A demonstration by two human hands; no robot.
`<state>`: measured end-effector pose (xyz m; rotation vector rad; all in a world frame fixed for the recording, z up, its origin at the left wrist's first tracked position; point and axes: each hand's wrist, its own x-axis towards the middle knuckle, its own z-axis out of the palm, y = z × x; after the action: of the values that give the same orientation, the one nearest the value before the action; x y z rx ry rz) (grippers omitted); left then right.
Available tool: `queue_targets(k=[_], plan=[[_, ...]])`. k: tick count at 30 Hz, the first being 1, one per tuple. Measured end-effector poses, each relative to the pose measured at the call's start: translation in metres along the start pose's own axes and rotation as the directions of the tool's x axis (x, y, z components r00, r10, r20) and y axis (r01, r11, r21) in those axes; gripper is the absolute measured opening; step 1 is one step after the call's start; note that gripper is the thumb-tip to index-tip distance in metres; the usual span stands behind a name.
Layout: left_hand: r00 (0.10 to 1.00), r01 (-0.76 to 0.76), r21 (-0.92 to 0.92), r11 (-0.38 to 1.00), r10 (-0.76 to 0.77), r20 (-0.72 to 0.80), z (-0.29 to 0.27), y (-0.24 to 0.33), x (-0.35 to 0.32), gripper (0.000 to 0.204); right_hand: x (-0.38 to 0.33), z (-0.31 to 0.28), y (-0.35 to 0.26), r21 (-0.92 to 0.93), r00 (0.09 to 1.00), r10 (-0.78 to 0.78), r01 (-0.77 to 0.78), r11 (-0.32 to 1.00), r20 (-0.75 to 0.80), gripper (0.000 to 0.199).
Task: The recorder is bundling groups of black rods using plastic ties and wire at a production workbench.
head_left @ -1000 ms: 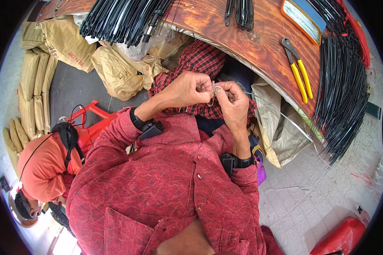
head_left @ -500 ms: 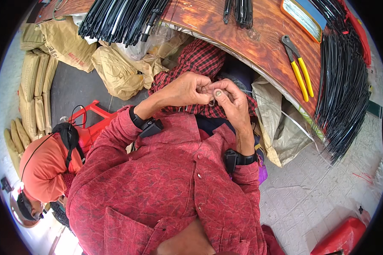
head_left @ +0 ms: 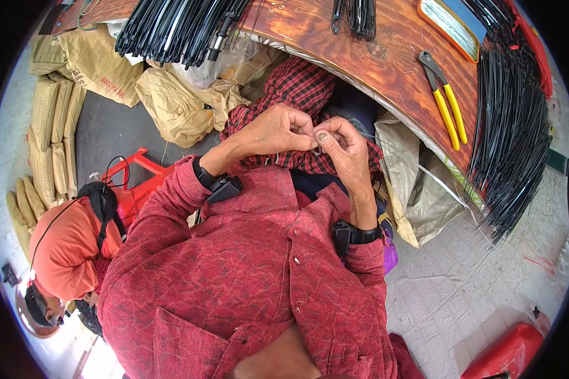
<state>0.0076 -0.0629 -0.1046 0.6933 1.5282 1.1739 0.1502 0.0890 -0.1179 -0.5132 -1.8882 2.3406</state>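
My left hand (head_left: 278, 129) and my right hand (head_left: 341, 145) meet in front of my chest, fingertips pinched together on a small thin piece (head_left: 316, 149) that looks like fine wire or thread; it is too small to tell which. Both hands hover over my lap, which is covered by a red-and-black checked cloth (head_left: 297, 88), just below the edge of a brown wooden table (head_left: 385, 57). I wear a red patterned shirt and a dark band on each wrist.
On the table lie yellow-handled pliers (head_left: 446, 101), bundles of black rods (head_left: 512, 139) at right and black rods (head_left: 177, 25) at top left, and an orange-rimmed tray (head_left: 452, 28). Tan sacks (head_left: 95, 63) are piled left. A person in orange (head_left: 63, 246) sits at lower left beside a red stool (head_left: 133, 183).
My hands have stayed together at the same spot; the fingers have shifted slightly as they work the small piece. Nothing else has moved.
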Motion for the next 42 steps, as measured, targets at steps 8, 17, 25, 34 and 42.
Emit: queue_targets(k=[8,17,25,34,42], plan=[[0.999,-0.021,-0.043,0.999,0.023,0.037,-0.0009,0.0008,0.001,0.014,0.0008,0.0041,0.0014,-0.013,0.996,-0.083,0.082,0.997,-0.036,0.008],[0.967,-0.251,0.186,0.95,0.256,-0.003,0.0006,0.0041,0.0004,0.017,-0.0005,0.0069,0.0003,0.077,0.991,-0.011,0.021,0.997,-0.132,0.008],[0.995,-0.082,-0.174,0.981,0.071,-0.068,0.0047,0.0023,0.0002,0.016,-0.0014,0.006,-0.0022,0.084,0.989,-0.006,0.019,0.996,-0.148,0.007],[0.999,-0.047,-0.28,0.959,0.042,-0.024,0.0015,-0.002,0.0027,0.012,-0.0021,0.0043,0.0015,0.106,0.991,-0.027,0.04,0.994,-0.129,0.01],[0.997,-0.082,-0.247,0.966,0.08,-0.017,0.0016,0.0048,0.0021,0.012,-0.0016,0.0039,0.0029,0.171,0.991,-0.037,0.059,0.983,-0.129,0.015]])
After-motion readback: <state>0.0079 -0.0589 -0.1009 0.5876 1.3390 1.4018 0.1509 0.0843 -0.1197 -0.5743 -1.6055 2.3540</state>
